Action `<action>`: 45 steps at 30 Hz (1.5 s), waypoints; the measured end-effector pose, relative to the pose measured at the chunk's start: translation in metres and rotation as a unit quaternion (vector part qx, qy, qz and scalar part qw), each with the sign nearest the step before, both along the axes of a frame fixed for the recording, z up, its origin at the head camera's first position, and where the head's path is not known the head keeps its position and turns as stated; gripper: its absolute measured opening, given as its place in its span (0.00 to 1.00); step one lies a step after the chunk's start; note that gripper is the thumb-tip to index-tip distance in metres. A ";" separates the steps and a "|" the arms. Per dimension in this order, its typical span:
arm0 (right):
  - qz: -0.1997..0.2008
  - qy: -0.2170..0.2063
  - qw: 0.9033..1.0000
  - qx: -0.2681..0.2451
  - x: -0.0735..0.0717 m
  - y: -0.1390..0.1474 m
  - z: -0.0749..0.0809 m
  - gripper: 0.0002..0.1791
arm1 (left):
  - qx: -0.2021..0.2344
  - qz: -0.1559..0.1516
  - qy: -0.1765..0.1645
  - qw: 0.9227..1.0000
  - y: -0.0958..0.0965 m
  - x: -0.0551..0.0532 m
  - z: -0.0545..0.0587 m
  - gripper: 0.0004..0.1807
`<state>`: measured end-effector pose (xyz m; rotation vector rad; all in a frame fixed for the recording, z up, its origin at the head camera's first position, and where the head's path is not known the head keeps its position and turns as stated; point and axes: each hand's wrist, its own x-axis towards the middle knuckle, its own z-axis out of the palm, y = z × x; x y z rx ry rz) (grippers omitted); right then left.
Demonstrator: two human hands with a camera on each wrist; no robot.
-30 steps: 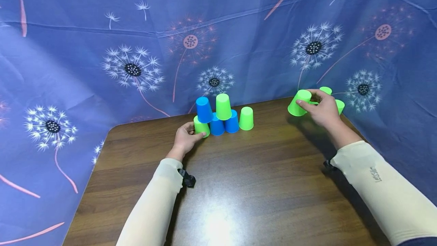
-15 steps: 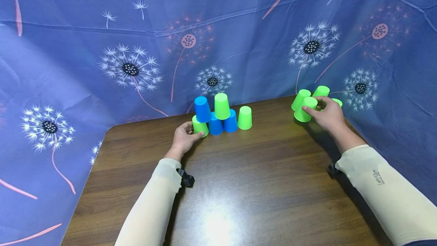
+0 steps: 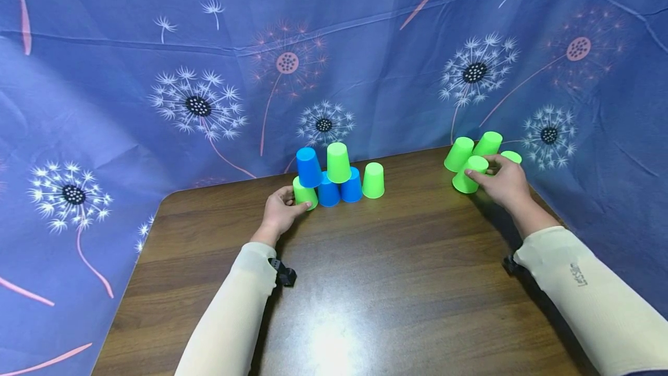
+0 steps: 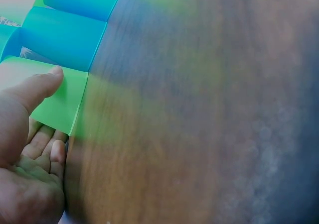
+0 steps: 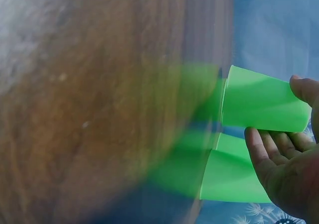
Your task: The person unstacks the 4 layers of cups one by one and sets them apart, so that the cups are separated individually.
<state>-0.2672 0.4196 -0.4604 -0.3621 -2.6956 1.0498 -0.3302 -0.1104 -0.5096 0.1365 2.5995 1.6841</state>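
My right hand (image 3: 507,183) has drawn its cup (image 5: 264,103) slightly nearer me; I pinch it, mouth down, axis near upright, left of my palm and before a back cup (image 3: 459,154). My left hand (image 3: 279,212), well apart, pinches the stack's end cup (image 3: 304,193).

The leftmost green cup (image 3: 304,194) is gripped by the left hand (image 3: 279,213), with a blue cup (image 3: 309,167) perched partly on top. Two lower blue cups (image 3: 329,191) are topped by a second green cup (image 3: 338,162), a third green cup (image 3: 373,181) parked just beside. Over right, a fourth green cup (image 3: 465,179) is pinched by the right hand (image 3: 504,182) near three others (image 3: 488,143).
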 end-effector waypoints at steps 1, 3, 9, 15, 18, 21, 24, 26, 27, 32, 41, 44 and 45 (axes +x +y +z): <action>-0.002 0.000 1.000 0.001 0.000 0.000 -0.001 0.44 | -0.001 0.000 0.000 1.000 0.000 0.000 0.000 0.33; -0.005 0.003 1.000 0.000 0.002 0.000 -0.002 0.43 | -0.001 0.002 0.001 1.000 0.000 0.001 0.001 0.33; -0.009 -0.002 1.000 -0.002 0.004 0.002 -0.003 0.45 | 0.013 0.002 0.004 1.000 0.000 0.001 0.001 0.32; -0.012 -0.013 1.000 -0.006 0.004 0.002 -0.004 0.47 | 0.019 0.005 0.004 1.000 -0.001 0.001 0.001 0.31; -0.011 -0.012 1.000 -0.008 0.003 0.003 -0.006 0.47 | 0.017 0.005 0.003 1.000 -0.002 0.001 0.001 0.31; -0.010 -0.009 1.000 -0.008 0.003 0.003 -0.006 0.46 | 0.013 0.005 0.002 1.000 -0.002 0.001 0.001 0.32; -0.009 -0.006 1.000 -0.008 0.004 0.003 -0.005 0.46 | 0.012 0.004 0.003 1.000 -0.002 0.001 0.001 0.32; -0.008 -0.007 1.000 -0.009 0.004 0.003 -0.005 0.46 | 0.012 0.003 0.004 1.000 -0.001 0.000 0.001 0.32; -0.009 -0.007 1.000 -0.009 0.004 0.003 -0.005 0.46 | 0.013 0.002 0.004 1.000 -0.001 0.000 0.001 0.32; -0.010 -0.009 1.000 -0.011 0.005 0.003 -0.006 0.47 | 0.009 0.002 0.005 1.000 -0.001 0.001 0.000 0.32; 0.001 0.035 0.999 -0.032 0.005 -0.004 0.003 0.44 | 0.007 0.000 0.003 1.000 0.000 0.001 0.000 0.32; 0.013 0.053 0.998 -0.032 0.006 -0.009 0.010 0.44 | 0.005 0.000 0.004 1.000 0.000 0.001 0.000 0.33; 0.017 0.057 0.998 -0.033 0.006 -0.011 0.012 0.44 | 0.006 0.000 0.004 1.000 0.000 0.001 0.000 0.32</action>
